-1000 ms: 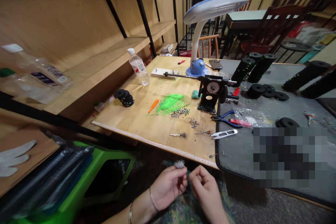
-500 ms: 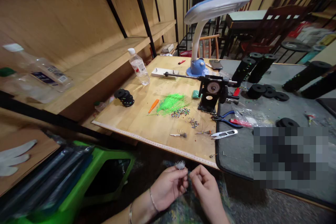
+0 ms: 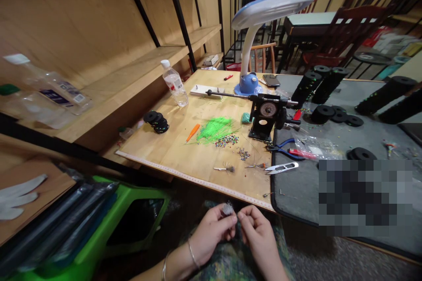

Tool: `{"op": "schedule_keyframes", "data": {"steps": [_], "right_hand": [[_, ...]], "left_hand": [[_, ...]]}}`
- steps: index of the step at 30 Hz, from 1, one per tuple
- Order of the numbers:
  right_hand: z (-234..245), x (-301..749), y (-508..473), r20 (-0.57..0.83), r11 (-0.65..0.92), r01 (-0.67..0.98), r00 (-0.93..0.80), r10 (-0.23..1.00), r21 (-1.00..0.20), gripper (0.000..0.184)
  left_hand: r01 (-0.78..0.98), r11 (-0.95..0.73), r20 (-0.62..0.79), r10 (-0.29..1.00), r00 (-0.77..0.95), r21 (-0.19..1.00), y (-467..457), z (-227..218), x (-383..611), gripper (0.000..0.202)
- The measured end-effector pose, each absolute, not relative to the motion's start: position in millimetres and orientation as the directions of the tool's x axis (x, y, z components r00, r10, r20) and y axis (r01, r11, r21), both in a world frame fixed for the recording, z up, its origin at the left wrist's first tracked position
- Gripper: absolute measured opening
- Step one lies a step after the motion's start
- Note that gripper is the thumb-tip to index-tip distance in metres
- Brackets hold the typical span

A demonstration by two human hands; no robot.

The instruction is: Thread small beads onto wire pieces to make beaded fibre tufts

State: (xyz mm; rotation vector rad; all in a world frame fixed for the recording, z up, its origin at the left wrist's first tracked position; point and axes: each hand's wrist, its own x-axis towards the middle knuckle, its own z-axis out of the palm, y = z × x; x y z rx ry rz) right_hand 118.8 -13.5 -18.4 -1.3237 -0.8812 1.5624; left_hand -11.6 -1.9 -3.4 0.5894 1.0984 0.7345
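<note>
A small, pale, bristly tuft (image 3: 227, 208) with a rounded, spiky head sits above the lap, just short of the table's near edge, pinched between the thumb and fingers of the left hand (image 3: 214, 230). That wrist lies low, wearing two thin bangles (image 3: 194, 253). The right hand (image 3: 260, 230) is close beside it, back upward, fingers curled in and thumb against forefinger; whether something fine is caught there cannot be told. Beyond them, the wooden table (image 3: 191, 167) carries a measuring strip (image 3: 198, 181) along its front. Two brush-like pieces (image 3: 228, 168) lie near the snips (image 3: 281, 168), which straddle the edge of the grey mat (image 3: 296, 197). Farther back come coloured beads (image 3: 227, 141) touching a heap of green strands (image 3: 216, 129), an orange tool (image 3: 192, 133) beside it, and blue-handled pliers (image 3: 286, 144). A black machine (image 3: 260, 127) stands behind the pliers, its rod (image 3: 231, 95) reaching left, in front of the lamp (image 3: 246, 85). A water bottle (image 3: 174, 88) stands at the far left; a blurred patch covers part of the mat.
</note>
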Motion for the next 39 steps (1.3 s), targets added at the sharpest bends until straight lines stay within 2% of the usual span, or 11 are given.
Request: {"op": "schedule_keyframes", "data": {"steps": [9, 24, 31, 35, 39], "right_hand": [[-22, 117, -12, -0.385, -0.387, -0.205, -0.047, 0.922, -0.899, 0.049], [-22, 117, -11, -0.364, -0.366, -0.143, -0.041, 0.930, -0.919, 0.052], [-31, 122, -14, -0.310, -0.312, -0.032, -0.055, 0.949, -0.950, 0.044], [-31, 124, -13, -0.289, -0.290, -0.016, -0.060, 0.956, -0.957, 0.035], [-27, 122, -11, -0.325, -0.326, -0.091, -0.026, 0.945, -0.941, 0.032]], "left_hand": [[-0.066, 0.545, -0.515, 0.821, 0.247, 0.836, -1, 0, -10, 0.033], [-0.048, 0.456, -0.438, 0.875, 0.205, 0.889, 1, 2, -12, 0.033], [-0.011, 0.300, -0.294, 0.941, 0.168, 0.954, 2, 3, -12, 0.031], [-0.001, 0.280, -0.275, 0.944, 0.183, 0.960, 1, 4, -12, 0.030], [0.008, 0.320, -0.314, 0.924, 0.218, 0.947, 0, 3, -11, 0.033]]}}
